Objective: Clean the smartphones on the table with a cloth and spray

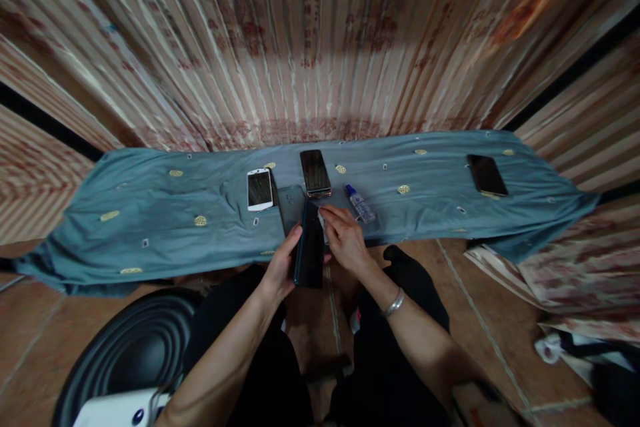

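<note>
My left hand (281, 265) grips a dark phone (309, 247) by its left edge and holds it tilted above my lap. My right hand (345, 237) presses a small pale cloth (323, 221) against the phone's upper right part. Just beyond the hands, on the blue-grey cloth (150, 213), lie a white phone (260, 189), a dark flat phone (291, 205), a black phone (315, 173) and a small clear bottle with a blue cap (360, 204). A silver bracelet sits on my right wrist.
Another black phone (487, 175) lies far right on the cloth. A corrugated metal wall (320, 47) rises behind. A round black object (135, 347) sits on the tiled floor at lower left, with a white device (120, 410) below it. Printed sheets and bags (575, 320) lie right.
</note>
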### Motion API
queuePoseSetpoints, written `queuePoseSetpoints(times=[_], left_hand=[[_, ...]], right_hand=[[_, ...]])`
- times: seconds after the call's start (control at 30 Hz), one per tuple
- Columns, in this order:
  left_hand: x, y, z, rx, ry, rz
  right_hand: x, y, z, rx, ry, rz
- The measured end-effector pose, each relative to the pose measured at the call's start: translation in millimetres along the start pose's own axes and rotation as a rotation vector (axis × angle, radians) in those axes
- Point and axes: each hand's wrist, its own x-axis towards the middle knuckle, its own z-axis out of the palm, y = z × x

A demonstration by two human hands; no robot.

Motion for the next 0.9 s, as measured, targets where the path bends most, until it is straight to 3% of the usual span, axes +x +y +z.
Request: queuePoseSetpoints(times=[0.4, 0.57, 0.7, 0.9], left_hand=[[2, -12, 3.1, 0.108, -0.055, 0.004], [5, -15, 1.8, 0.122, -0.113, 0.068], [10, -17, 0.4, 0.125, -0.066, 0.131], [9, -18, 3.0, 0.167, 0.001, 0.083]], right_hand=[[7, -8, -5, 0.023, 0.055, -0.054], [5, -15, -8, -0.003, 0.012, -0.097], [3, -21, -10, -0.016, -0.020, -0.129], [6, -15, -11, -0.036, -0.008, -0.106]])
